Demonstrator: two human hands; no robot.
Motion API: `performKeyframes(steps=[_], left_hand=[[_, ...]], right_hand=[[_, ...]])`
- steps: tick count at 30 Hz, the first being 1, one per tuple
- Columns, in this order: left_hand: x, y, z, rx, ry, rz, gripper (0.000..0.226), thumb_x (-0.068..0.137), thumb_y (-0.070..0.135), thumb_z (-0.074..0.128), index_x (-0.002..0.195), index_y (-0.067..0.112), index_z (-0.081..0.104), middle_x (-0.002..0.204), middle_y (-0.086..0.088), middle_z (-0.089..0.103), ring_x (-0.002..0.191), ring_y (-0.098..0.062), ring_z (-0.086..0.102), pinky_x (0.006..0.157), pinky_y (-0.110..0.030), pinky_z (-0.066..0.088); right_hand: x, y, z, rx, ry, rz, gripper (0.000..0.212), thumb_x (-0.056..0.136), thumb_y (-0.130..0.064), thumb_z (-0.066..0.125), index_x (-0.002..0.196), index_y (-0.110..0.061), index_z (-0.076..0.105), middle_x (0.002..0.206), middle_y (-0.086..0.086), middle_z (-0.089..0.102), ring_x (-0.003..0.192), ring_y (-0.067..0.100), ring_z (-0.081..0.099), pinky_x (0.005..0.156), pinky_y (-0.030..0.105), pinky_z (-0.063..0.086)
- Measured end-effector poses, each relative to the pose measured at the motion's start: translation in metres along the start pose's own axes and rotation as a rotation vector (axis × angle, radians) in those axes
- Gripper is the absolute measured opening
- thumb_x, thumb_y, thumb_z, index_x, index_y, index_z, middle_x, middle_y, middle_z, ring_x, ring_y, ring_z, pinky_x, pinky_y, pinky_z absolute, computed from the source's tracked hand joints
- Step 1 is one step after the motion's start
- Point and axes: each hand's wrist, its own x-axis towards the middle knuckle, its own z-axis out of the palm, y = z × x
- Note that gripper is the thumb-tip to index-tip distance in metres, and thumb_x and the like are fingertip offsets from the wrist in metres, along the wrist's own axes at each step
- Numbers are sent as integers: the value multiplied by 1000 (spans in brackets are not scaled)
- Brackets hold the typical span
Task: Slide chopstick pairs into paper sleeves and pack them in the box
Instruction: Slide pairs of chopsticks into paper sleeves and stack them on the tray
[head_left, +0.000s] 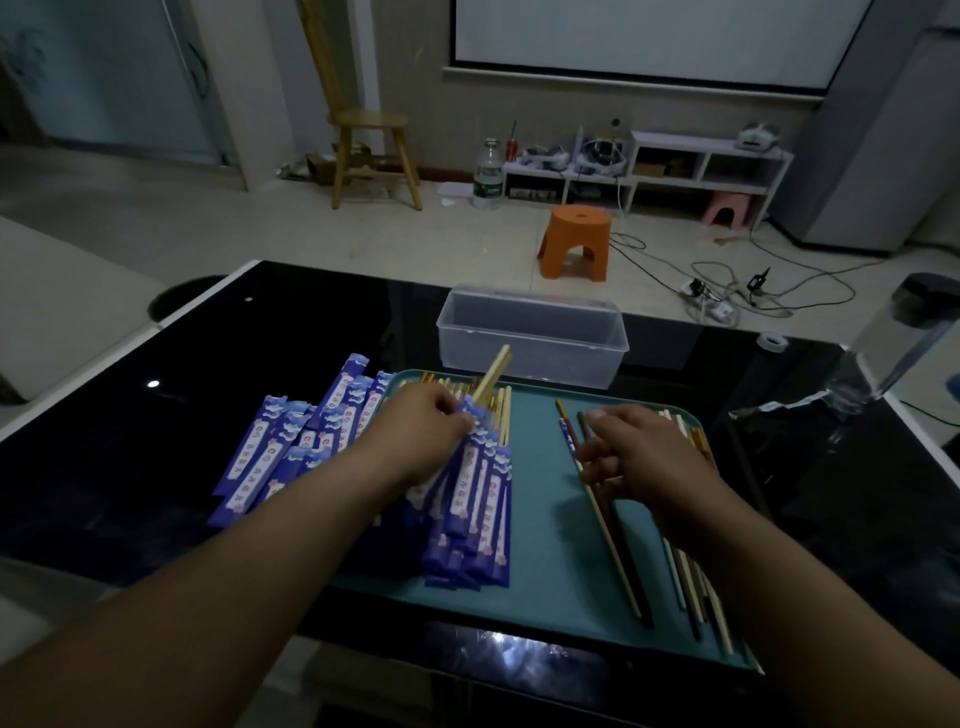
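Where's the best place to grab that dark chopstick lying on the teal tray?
Pinch the dark chopstick across its thin shaft near the far end, from above: it lies flat on the teal tray, and the right hand sits over that end.

My left hand (434, 415) is pinching a blue printed paper sleeve (480, 418), smooth and faintly sheeny; pale bare-wood chopsticks (494, 371) are sticking out of it, matt; more paper sleeves (470, 519) are lying beneath that hand; under my right hand (641, 447) dark chopsticks (625, 551) are looking smooth and lacquered; both hands are hovering over a matt teal tray (540, 519), seemingly plastic; beyond my fingers a clear plastic box (530, 338) is looking slightly cloudy; the black table (260, 338) around is gleaming like glass.
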Motion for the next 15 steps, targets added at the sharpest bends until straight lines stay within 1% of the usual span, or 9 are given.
performKeyframes(steps=[3,5,7,10,12,15], left_hand=[[6,-11,0,106,70,-43,31,99,36,67,80,13,60,76,-8,62,70,-23,60,67,-37,49],[10,-15,2,209,88,-27,34,97,38,69,74,15,59,71,-11,59,68,-30,63,69,-40,55],[12,-16,3,291,104,-18,37,97,39,69,69,17,57,65,-8,58,66,-30,64,70,-41,56],[17,-19,6,359,120,-13,40,97,42,66,66,19,54,60,-4,54,57,-23,56,61,-35,49],[18,-20,8,387,131,-12,40,98,42,65,68,19,55,60,-2,54,56,-21,54,59,-32,43],[19,-22,8,415,146,1,39,100,44,62,71,19,55,62,-2,55,58,-21,54,57,-30,40]], right_hand=[[0,1,3,-38,-11,-7,17,106,-32,56,112,-18,65,91,12,74,70,20,68,60,33,50],[-1,1,4,-68,-21,-6,17,106,-32,56,113,-18,64,92,11,74,70,18,68,60,31,50],[-1,2,3,-90,-13,-4,18,106,-31,56,114,-17,64,91,11,73,67,17,67,58,30,49],[0,0,-3,-107,37,4,16,107,-26,54,111,-14,65,90,13,73,69,21,66,57,30,49],[-1,-3,-10,-113,77,17,15,107,-23,53,109,-14,65,91,13,72,73,24,67,59,31,50],[-2,-6,-18,-134,116,43,15,108,-26,53,108,-16,64,97,13,73,84,28,71,66,34,52]])
